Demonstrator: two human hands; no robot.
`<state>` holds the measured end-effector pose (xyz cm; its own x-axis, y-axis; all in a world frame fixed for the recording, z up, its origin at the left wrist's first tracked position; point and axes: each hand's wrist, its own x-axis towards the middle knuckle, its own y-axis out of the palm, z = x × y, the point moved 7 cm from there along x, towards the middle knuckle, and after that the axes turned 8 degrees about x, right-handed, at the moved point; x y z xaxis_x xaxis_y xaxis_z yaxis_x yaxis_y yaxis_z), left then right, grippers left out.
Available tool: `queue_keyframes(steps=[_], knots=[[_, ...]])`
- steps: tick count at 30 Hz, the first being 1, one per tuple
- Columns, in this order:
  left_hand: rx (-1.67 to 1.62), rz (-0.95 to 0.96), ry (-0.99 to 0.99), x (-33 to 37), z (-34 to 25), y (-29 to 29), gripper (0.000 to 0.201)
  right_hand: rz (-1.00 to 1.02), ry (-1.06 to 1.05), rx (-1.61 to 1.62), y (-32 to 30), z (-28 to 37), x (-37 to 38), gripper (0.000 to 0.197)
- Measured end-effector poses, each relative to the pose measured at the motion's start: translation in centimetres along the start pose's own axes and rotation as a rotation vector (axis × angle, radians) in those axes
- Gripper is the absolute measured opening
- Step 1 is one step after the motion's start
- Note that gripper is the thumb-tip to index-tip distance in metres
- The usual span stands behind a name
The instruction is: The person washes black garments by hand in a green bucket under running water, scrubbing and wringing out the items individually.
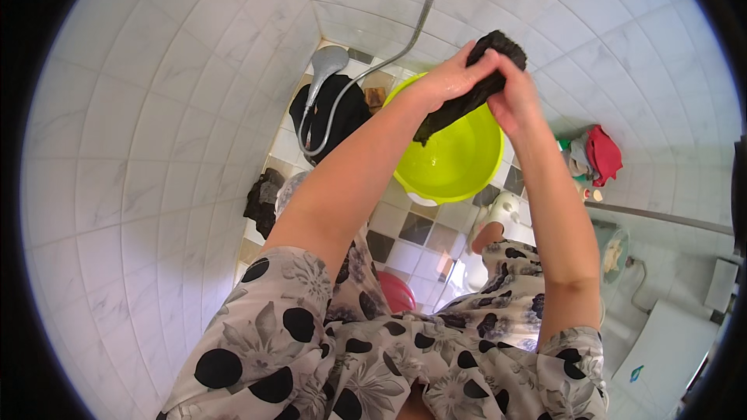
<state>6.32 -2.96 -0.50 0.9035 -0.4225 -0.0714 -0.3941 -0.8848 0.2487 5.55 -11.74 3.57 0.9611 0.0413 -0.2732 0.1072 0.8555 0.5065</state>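
Holding dark cloth above lime basin, we've left hand and right hand both closed round it; long axis slants, lower-left end (nearer left hand!) hanging free.

Checkered floor of white, dark grey and tan square tiles carries a round lime-green plastic basin. Left of it lie a heap of black cloth, a small brown block and, nearer the person, a crumpled dark grey-black cloth; round red plastic object sits lower, partly hidden.
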Motion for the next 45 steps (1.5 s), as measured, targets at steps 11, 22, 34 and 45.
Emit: queue_keyframes(steps=[11, 22, 34, 45], knots=[[-0.223, 0.146, -0.330, -2.6, 1.6, 1.4, 0.015, 0.236, -0.624, -1.633, 3.4, 7.1, -7.7, 0.065], [0.049, 0.502, -0.142, -3.5, 0.8, 3.7, 0.024, 0.835, -0.625, -2.268, 4.2, 5.3, -3.6, 0.026], [1.022, -0.476, 0.671, -6.2, -4.2, 2.5, 0.045, 0.181, 0.836, -0.183, -2.0, -1.0, -7.6, 0.027], [-0.154, 0.151, -0.148, -3.1, 0.5, 1.0, 0.022, 0.837, -1.417, -2.293, 8.6, 3.5, -12.7, 0.057]])
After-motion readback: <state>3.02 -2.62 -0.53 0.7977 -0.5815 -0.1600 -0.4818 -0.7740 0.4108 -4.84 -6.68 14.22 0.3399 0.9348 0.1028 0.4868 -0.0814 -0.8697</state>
